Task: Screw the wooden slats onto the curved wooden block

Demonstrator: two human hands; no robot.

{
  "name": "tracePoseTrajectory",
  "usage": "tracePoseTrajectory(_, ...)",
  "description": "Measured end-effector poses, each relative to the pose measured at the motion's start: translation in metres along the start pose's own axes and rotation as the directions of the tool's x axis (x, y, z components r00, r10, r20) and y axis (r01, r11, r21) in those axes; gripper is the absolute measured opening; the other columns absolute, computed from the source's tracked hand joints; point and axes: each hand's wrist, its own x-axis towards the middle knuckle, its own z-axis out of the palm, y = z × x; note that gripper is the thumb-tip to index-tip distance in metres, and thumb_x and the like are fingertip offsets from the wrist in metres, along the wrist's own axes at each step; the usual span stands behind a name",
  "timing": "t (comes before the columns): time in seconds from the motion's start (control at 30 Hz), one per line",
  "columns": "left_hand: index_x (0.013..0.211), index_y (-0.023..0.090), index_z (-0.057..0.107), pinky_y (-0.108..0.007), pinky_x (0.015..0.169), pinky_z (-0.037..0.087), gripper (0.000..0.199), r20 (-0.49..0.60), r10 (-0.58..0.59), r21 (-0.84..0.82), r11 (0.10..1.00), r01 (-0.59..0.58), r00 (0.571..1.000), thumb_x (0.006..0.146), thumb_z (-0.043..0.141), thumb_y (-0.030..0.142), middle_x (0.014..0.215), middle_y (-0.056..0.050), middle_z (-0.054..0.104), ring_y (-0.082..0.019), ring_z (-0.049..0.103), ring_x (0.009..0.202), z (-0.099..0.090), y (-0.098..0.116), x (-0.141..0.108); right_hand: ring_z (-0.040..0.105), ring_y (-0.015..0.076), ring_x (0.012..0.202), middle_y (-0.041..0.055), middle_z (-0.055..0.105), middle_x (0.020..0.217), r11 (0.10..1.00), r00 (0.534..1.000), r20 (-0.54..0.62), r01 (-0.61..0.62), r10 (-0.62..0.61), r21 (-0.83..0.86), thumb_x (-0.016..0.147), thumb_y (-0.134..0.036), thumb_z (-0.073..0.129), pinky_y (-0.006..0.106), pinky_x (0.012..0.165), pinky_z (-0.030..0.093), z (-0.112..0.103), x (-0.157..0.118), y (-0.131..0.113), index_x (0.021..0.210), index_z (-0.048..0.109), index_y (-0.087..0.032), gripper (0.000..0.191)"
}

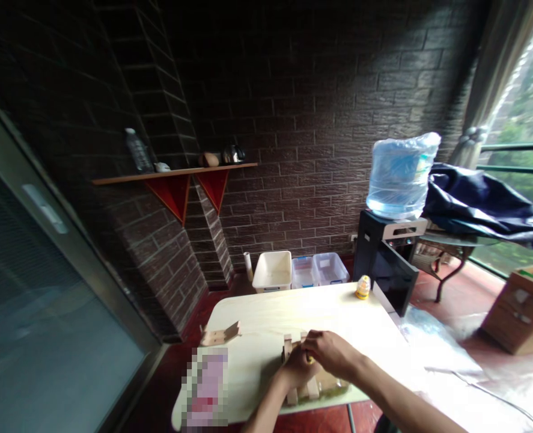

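Note:
Both hands are together over a light wooden assembly (313, 388) at the table's near edge, made of flat boards with crosspieces. My left hand (295, 368) is closed low over the left part of the wood; what its fingers hold is hidden. Just above and to its right, my right hand (325, 349) is closed, with fingers bent downward. A small yellow thing (310, 359) shows between the two hands, too covered to name. Farther left on the table lies another wooden piece (221, 335) with a raised, slanted end.
The pale table (266, 313) carries a small yellow-and-white container (363, 287) at its far right corner and a blurred-out pink item (210, 385) at left. Behind stand a cream bin (273, 270), clear bins (329, 267) and a water dispenser (387, 258) with its door open.

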Motion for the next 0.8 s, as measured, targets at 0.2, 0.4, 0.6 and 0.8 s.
tracePoseTrajectory(0.2, 0.102, 0.026, 0.062, -0.038, 0.099, 0.042, 0.038, -0.109, -0.004, 0.117, 0.993, 0.017, 0.994, 0.066, 0.057, 0.015, 0.11, -0.007, 0.066, -0.027, 0.057, 0.106, -0.027, -0.025, -0.044, 0.063, 0.0157, 0.08, 0.0043, 0.069, 0.09, 0.998, 0.997, 0.033, 0.062, -0.064, 0.032, 0.095, -0.025, 0.044, 0.023, 0.073, 0.045, -0.012, 0.003, -0.002, 0.09, 0.072, -0.023, 0.028)
tracePoseTrajectory(0.4, 0.113, 0.028, 0.066, -0.04, 0.113, 0.032, 0.035, -0.143, -0.091, 0.072, 0.992, 0.102, 0.986, 0.081, 0.055, 0.039, 0.139, -0.008, 0.052, -0.03, 0.042, 0.133, -0.026, -0.045, -0.075, 0.063, 0.016, 0.074, 0.0045, 0.068, 0.09, 1.0, 0.999, 0.041, 0.006, -0.005, -0.009, 0.093, -0.03, 0.052, 0.024, 0.068, 0.044, -0.005, 0.009, 0.002, 0.088, 0.07, -0.021, 0.021)
tracePoseTrajectory(0.6, 0.124, 0.029, 0.061, -0.04, 0.116, 0.031, 0.05, -0.143, -0.12, 0.014, 0.992, 0.124, 0.982, 0.092, 0.037, 0.059, 0.149, -0.003, 0.041, -0.026, 0.032, 0.141, -0.015, -0.055, -0.087, 0.064, 0.0178, 0.074, 0.0065, 0.068, 0.09, 0.99, 0.999, 0.04, -0.011, 0.016, -0.138, 0.095, -0.034, 0.049, 0.026, 0.067, 0.045, 0.013, 0.011, 0.008, 0.097, 0.067, -0.021, 0.022)
tracePoseTrajectory(0.8, 0.14, 0.028, 0.045, -0.047, 0.109, 0.042, 0.055, -0.383, 0.38, 0.373, 0.898, -0.235, 0.842, 0.089, 0.052, 0.048, 0.145, -0.009, 0.046, -0.03, 0.04, 0.136, 0.01, -0.1, -0.095, 0.063, 0.0178, 0.072, 0.0069, 0.068, 0.089, 0.92, 0.978, 0.167, 0.176, -0.123, -0.35, 0.093, -0.028, 0.05, 0.026, 0.061, 0.045, 0.031, 0.004, 0.018, 0.098, 0.062, -0.019, 0.017)
